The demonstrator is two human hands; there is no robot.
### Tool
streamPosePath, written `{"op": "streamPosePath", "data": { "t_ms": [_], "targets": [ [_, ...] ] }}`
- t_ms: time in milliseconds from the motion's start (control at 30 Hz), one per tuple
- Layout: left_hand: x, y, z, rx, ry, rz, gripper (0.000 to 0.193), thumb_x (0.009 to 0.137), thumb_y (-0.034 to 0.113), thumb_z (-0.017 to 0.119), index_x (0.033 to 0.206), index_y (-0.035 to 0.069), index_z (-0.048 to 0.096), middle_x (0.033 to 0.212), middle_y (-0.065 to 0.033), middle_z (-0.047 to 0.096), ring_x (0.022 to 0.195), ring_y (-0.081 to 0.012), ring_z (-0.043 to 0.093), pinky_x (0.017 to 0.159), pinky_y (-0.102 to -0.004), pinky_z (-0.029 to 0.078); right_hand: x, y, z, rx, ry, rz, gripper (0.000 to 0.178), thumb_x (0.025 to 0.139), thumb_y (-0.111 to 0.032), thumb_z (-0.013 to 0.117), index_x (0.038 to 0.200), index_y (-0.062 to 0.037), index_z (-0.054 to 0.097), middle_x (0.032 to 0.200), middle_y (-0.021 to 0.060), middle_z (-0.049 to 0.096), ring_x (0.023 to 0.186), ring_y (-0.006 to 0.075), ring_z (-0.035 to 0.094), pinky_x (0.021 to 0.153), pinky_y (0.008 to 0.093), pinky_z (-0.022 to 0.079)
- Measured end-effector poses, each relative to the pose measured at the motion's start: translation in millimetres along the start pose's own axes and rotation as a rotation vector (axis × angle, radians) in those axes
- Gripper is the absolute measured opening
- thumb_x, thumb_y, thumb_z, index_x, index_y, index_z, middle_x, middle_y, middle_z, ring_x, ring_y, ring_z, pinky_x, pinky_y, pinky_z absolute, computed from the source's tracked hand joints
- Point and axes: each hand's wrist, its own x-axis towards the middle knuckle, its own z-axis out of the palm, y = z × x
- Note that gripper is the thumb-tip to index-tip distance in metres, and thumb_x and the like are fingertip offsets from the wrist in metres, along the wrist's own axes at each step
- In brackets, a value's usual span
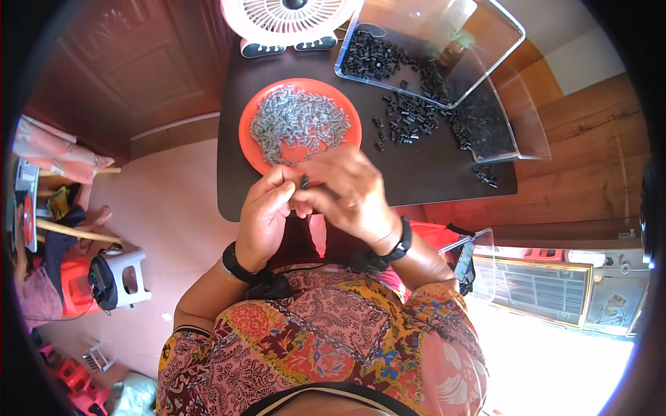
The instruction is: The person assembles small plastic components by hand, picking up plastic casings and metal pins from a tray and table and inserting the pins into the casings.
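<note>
Over the table's front edge my two hands meet at the fingertips, around a small black cylindrical part [304,182] with a ridged look. My left hand [266,210] is closed, its thumb and fingers pinched beside the part. My right hand [352,196] curls in from the other side, thumb against the part, its upper fingers slightly blurred. Just beyond them lies a round orange-red plate [248,142] heaped with small silvery springs or metal pieces [295,118]. Whether a silvery piece is also between my fingers is hidden.
At the table's far right, a clear plastic bin [489,69] lies tipped, many black parts [374,55] inside and more spilled [409,118] before it. A second clear container [524,118] stands beside it. A white fan [288,24] stands behind the plate. Stools [125,281] are at left.
</note>
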Motion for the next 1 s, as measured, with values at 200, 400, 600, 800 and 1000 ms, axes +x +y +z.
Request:
{"op": "streamPosePath", "data": {
  "t_ms": [200,400,600,800,1000],
  "targets": [
    [-6,12,-15,0.112,0.097,0.07,0.021,0.094,0.024,0.043,0.096,0.004,0.049,0.081,-0.006,0.053,0.07,-0.0167,0.055,0.064,-0.0273,0.042,46,50,-130,-0.772,0.386,0.008,0.026,0.072,-0.004,0.071,0.098,-0.0072,0.069,0.094,0.0103,0.067,0.087,0.0284,0.062,0.078,0.037,0.05],
    [-3,16,-19,0.096,0.099,0.088,0.022,0.093,0.025,0.044,0.094,0.004,0.05,0.08,-0.0054,0.052,0.068,-0.016,0.054,0.063,-0.0264,0.041,45,128,-248,-1.413,0.431,0.381,0.046,0.079,-0.016,0.069,0.123,-0.0069,0.059,0.109,0.0117,0.064,0.106,0.0297,0.056,0.089,0.0401,0.047],
    [-6,11,-22,0.09,0.1,0.069,0.02,0.093,0.022,0.045,0.093,0.004,0.053,0.08,-0.0038,0.054,0.069,-0.014,0.056,0.064,-0.0259,0.042,32,126,-160,-0.513,0.207,0.424,0.017,0.079,-0.016,0.07,0.092,-0.0059,0.072,0.086,0.0113,0.07,0.073,0.0213,0.066,0.068,0.0309,0.052],
    [-7,13,-21,0.092,0.098,0.036,0.02,0.093,0.024,0.047,0.093,0.005,0.053,0.079,-0.0036,0.055,0.069,-0.0139,0.056,0.064,-0.0257,0.042,20,127,-88,-0.316,-0.244,0.482,0.016,0.077,-0.014,0.066,0.09,-0.006,0.071,0.087,0.0121,0.068,0.082,0.0282,0.065,0.076,0.0362,0.052],
    [-10,10,-21,0.121,0.142,0.013,0.022,0.093,0.026,0.046,0.092,0.004,0.051,0.078,-0.0043,0.054,0.066,-0.0146,0.055,0.061,-0.0258,0.041,20,137,-81,-0.54,-0.401,0.374,0.017,0.079,-0.016,0.063,0.091,-0.0072,0.07,0.086,0.0119,0.066,0.08,0.03,0.062,0.074,0.0385,0.049]
  ]
}}
